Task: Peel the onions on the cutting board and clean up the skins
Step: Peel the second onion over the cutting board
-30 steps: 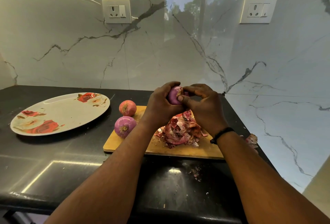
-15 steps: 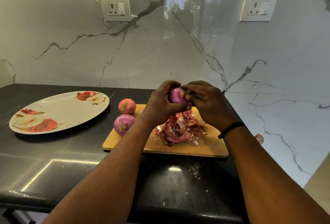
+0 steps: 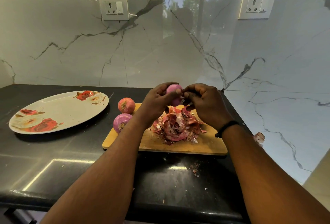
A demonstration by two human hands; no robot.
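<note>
Left hand (image 3: 157,98) wrapped around a purple onion (image 3: 174,91), lifted above the far part of a wooden cutting board (image 3: 178,147), fingers curled over the top and thumb pressed on the near side. Right hand (image 3: 205,104) just beside it, fingertips pinching a thin strip of skin (image 3: 183,97) at the onion's right side; thumb and forefinger closed on that strip, other fingers curled under. A dark band (image 3: 225,128) around the right wrist. Directly below the hands, a loose heap of red and papery skins (image 3: 178,128) piled on the middle of the board, with crumbs scattered round it. Two more onions at the board's left end: a reddish one with its dry skin on (image 3: 126,105), at the far left corner, and a purple, glossy one (image 3: 121,121) nearer, at the left edge, partly hidden behind the left forearm. Whether either sits fully on the board or partly on the counter, hard to tell. Well to the left, apart from the board, an oval plate (image 3: 59,112) with red rose patterns, lying flat on the black counter (image 3: 53,152). Small skin flakes (image 3: 195,167) on the counter in front of the board. One stray scrap of skin (image 3: 259,137) beyond the right forearm, against the marble wall (image 3: 160,54). Two white sockets (image 3: 114,7) (image 3: 257,4) mounted on that wall.
</note>
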